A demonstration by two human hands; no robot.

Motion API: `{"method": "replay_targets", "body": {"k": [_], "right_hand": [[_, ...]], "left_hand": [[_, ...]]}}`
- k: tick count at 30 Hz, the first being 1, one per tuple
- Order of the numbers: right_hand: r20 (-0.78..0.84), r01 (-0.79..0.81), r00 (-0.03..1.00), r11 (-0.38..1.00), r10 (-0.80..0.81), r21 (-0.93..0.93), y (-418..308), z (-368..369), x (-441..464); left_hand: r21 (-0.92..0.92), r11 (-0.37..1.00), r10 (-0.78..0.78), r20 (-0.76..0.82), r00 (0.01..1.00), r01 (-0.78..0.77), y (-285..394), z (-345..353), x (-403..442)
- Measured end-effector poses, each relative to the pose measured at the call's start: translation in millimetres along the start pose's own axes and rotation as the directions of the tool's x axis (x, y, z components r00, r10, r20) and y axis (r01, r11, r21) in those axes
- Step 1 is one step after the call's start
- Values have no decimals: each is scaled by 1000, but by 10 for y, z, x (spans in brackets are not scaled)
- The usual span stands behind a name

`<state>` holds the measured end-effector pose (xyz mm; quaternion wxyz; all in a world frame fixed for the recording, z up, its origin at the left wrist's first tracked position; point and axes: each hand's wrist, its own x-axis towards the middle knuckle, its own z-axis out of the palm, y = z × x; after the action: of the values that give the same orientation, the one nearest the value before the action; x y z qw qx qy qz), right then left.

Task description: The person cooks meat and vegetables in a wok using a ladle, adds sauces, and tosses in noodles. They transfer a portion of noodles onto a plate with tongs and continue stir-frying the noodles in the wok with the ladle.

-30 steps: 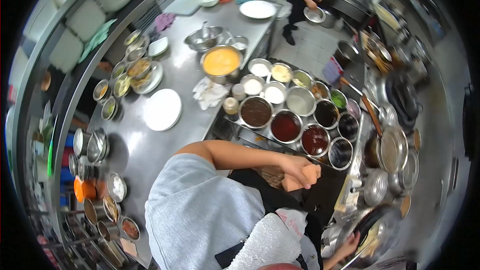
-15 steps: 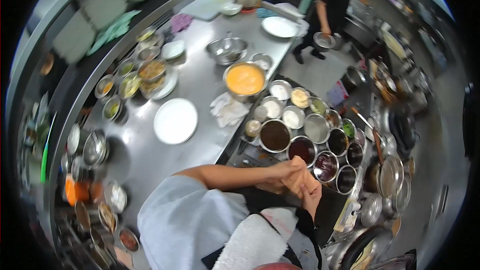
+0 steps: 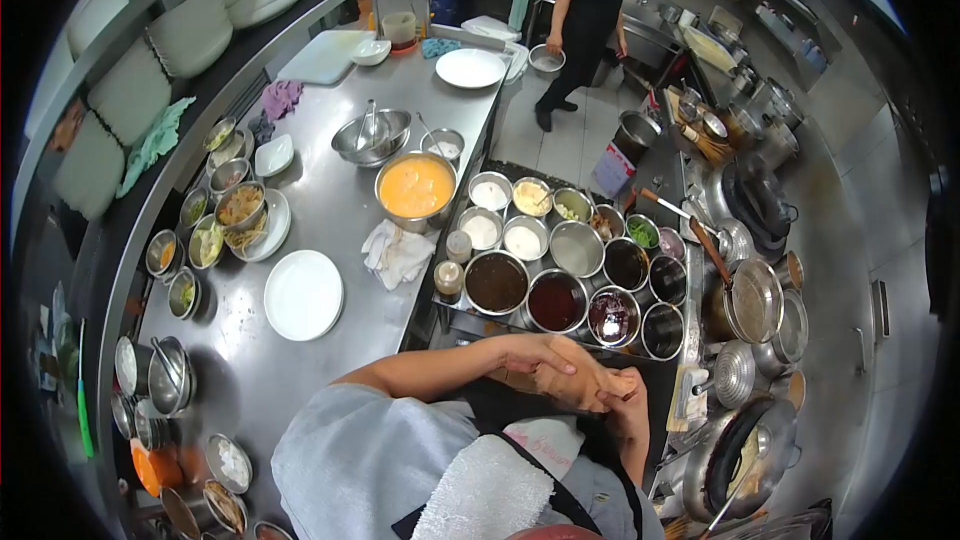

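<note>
A crumpled peach-orange cloth (image 3: 578, 386) is bunched between my two hands, in front of my body and just short of the row of sauce pots. My left hand (image 3: 535, 352) grips its left side, thumb lying across it. On the right edge, the fingers of my right hand (image 3: 625, 398) are pinched on the cloth. Right beyond my hands stand a metal pot of dark red sauce (image 3: 557, 300) and a pot of glossy red sauce (image 3: 614, 317). A pot of brown sauce (image 3: 496, 282) is beside them.
The steel counter (image 3: 340, 185) on my left holds a white plate (image 3: 303, 295), a bowl of orange liquid (image 3: 415, 185) and a white rag (image 3: 397, 252). Pans and a wok (image 3: 690, 480) line my right. A person (image 3: 590, 5) in black stands in the aisle carrying a metal bowl (image 3: 547, 59).
My view has shifted, so the counter and pots appear further left. The cloth has turned and bunched more between my hands. The person in black now stands more upright.
</note>
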<state>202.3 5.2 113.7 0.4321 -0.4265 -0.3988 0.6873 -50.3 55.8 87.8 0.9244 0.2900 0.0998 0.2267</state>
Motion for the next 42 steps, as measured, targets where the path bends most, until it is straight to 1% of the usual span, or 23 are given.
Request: {"method": "replay_targets", "body": {"k": [1, 3, 5, 7, 9, 10, 11, 12, 15, 21, 25, 28, 30, 31, 33, 34, 36, 37, 38, 39, 40, 41, 42], "right_hand": [[0, -14, 1000, 1000, 14, 1, 30, -55, -22], [-24, 46, 999, 999, -46, -2, 88, -202, -38], [-30, 38, 999, 999, -38, 7, 107, -252, -86], [-50, 25, 998, 1000, -26, -19, 107, -284, -132], [-61, 6, 998, 1000, -8, -30, 118, -302, -161], [-68, -11, 998, 999, 8, -43, 130, -304, -176], [-78, -12, 997, 999, 8, -39, 167, -308, -177], [-100, 6, 995, 1000, -8, -18, 220, -315, -159], [-145, 26, 989, 1000, -24, 14, 329, -303, -109], [-149, 25, 989, 1000, -23, 9, 372, -211, -119], [-138, 2, 990, 999, 4, 41, 420, -163, -135], [-132, 19, 991, 999, -13, 47, 451, -118, -152], [-123, 10, 992, 998, -1, 65, 489, -98, -156], [-119, -1, 993, 997, 10, 79, 502, -91, -158], [-110, -11, 994, 994, 23, 112, 515, -61, -163], [-107, -18, 994, 989, 34, 145, 523, -42, -180], [-163, 7, 986, 981, 26, 194, 520, 30, -193], [-213, 30, 977, 970, 23, 240, 525, 59, -216], [-266, 38, 963, 962, 37, 272, 566, 39, -224], [-280, -10, 955, 948, 103, 318, 760, -184, -237], [-280, 40, 958, 942, 58, 332, 648, -65, -271], [-258, 78, 966, 909, 33, 409, 443, 136, -279], [-264, 48, 963, 921, 60, 386, 571, 54, -298]], "left_hand": [[4, 1000, 0, 8, 1000, 0, -31, -16, 64], [-3, 1000, 14, -7, 1000, -14, -97, -63, 168], [87, 995, 49, 3, 999, -49, -129, -71, 243], [113, 993, 46, -13, 999, -44, -189, -110, 307], [136, 990, 55, -94, 994, -42, -267, -138, 364], [133, 991, 46, -91, 995, -34, -301, -157, 378], [152, 988, 54, -134, 989, -34, -333, -176, 393], [173, 984, 65, -177, 982, -34, -334, -153, 400], [200, 978, 101, -222, 970, -56, -327, -76, 350], [216, 973, 124, -214, 969, -77, -378, -129, 261], [228, 972, 114, -243, 963, -57, -395, -142, 206], [252, 967, 105, -271, 957, -35, -405, -141, 172], [337, 940, 157, -289, 944, -53, -472, -193, 198], [339, 939, 158, -291, 944, -53, -496, -223, 205], [429, 901, 106, -355, 929, 61, -545, -265, 237], [431, 900, 97, -346, 933, 66, -570, -282, 246], [694, 710, 250, -409, 877, 122, -600, -293, 309], [701, 703, 216, -374, 902, 122, -606, -262, 338], [767, 640, 376, -372, 848, 53, -607, -238, 370], [826, 563, 517, -337, 787, -16, -602, -200, 453], [628, 776, 385, -406, 829, -53, -636, -169, 556], [377, 926, 200, -444, 873, -20, -672, -145, 652], [574, 818, 223, -375, 900, 36, -645, -27, 706]]}}
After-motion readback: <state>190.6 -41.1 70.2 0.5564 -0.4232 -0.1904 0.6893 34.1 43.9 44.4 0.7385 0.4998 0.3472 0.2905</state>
